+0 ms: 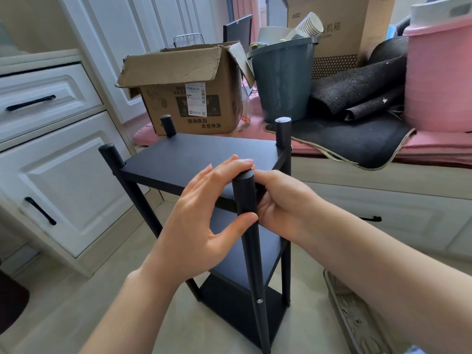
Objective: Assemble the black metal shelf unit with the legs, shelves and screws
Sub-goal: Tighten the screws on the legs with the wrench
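The black metal shelf unit (pixel 194 159) stands upright on the floor with three shelves between its round legs. The near right leg (pixel 251 241) rises in front of me; a silver screw (pixel 259 300) shows low on it. My left hand (pixel 204 215) holds this leg near its top, thumb on the front, fingers reaching behind it. My right hand (pixel 283 200) grips the top shelf's near right corner, its fingers curled beside the leg. Three other legs (pixel 283 131) stick up above the top shelf.
White cabinets with black handles (pixel 40 210) stand close on the left. Behind the shelf sit an open cardboard box (pixel 189 98), a dark bucket (pixel 283 80), black mats (pixel 357 93) and a pink tub (pixel 439 80). A slipper (pixel 355 318) lies at the lower right.
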`<state>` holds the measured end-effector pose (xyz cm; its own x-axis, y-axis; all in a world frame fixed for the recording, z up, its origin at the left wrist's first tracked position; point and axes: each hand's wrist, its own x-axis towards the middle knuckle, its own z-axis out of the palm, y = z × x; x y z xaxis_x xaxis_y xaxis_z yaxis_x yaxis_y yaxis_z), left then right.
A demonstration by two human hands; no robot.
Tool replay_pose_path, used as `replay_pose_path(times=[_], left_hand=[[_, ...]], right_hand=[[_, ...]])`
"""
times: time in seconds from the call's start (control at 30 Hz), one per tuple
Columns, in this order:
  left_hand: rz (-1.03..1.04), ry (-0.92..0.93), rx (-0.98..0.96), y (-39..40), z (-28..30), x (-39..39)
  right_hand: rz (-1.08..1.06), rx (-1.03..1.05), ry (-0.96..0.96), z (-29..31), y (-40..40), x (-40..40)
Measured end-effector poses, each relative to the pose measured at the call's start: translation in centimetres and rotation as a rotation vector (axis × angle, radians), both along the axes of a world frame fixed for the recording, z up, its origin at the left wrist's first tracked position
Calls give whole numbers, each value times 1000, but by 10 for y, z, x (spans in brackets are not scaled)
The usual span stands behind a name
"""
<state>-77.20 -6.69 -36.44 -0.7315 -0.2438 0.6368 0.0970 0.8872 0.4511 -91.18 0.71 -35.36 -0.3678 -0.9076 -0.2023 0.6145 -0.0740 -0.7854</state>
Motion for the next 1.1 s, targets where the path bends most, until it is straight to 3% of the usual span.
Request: replay_pose_path(times=[0.4, 1.1], left_hand=[[32, 58, -61, -4, -9, -5], [105, -1, -2, -4, -8, -5]], right_hand=[[-26, 94, 56, -3, 4, 5], [27, 21, 66, -13, 18, -4]])
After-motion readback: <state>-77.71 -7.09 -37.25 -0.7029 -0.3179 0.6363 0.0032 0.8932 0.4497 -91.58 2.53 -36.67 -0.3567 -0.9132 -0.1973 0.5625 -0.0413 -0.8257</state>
